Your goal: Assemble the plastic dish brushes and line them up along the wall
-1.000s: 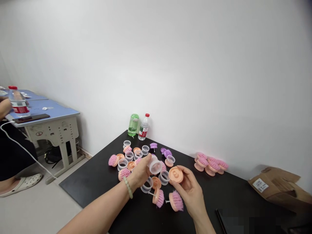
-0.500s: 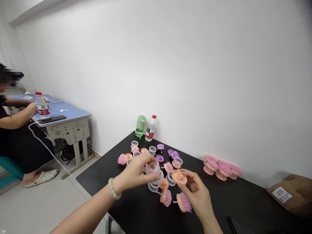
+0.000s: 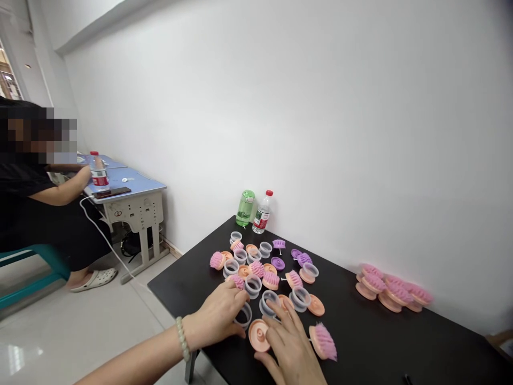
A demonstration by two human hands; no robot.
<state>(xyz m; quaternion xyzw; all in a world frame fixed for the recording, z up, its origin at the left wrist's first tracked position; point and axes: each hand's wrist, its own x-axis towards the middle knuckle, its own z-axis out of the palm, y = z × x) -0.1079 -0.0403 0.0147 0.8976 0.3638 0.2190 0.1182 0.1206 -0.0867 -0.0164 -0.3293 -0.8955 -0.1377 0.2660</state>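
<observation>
Spreading palm down over a black table (image 3: 176, 283), both hands lie open, neither one clenched or grasping anything; the left hand (image 3: 218, 315), with a beaded bracelet (image 3: 182, 338) at its wrist, has its fingertips just beside a clear plastic ring (image 3: 243, 315); the right hand (image 3: 286, 342) stretches its fingers (image 3: 286, 321) toward another clear ring (image 3: 268, 303), and its side lies against a peach brush base (image 3: 258, 335), which sits peg up between the hands near the table's edge; a pink-bristled scalp brush (image 3: 323, 342) lies just beyond the right hand; more rings, peach bases and pink and purple brush pieces are scattered ahead; a cluster of pink brushes (image 3: 393, 291) sits near the wall, well apart from them; a green bottle (image 3: 245, 208) and a water bottle (image 3: 262, 212) stand in the table's far corner; away to the left, a seated person (image 3: 24, 198) reaches toward a blue desk (image 3: 140, 184) bearing a phone (image 3: 112, 192).
</observation>
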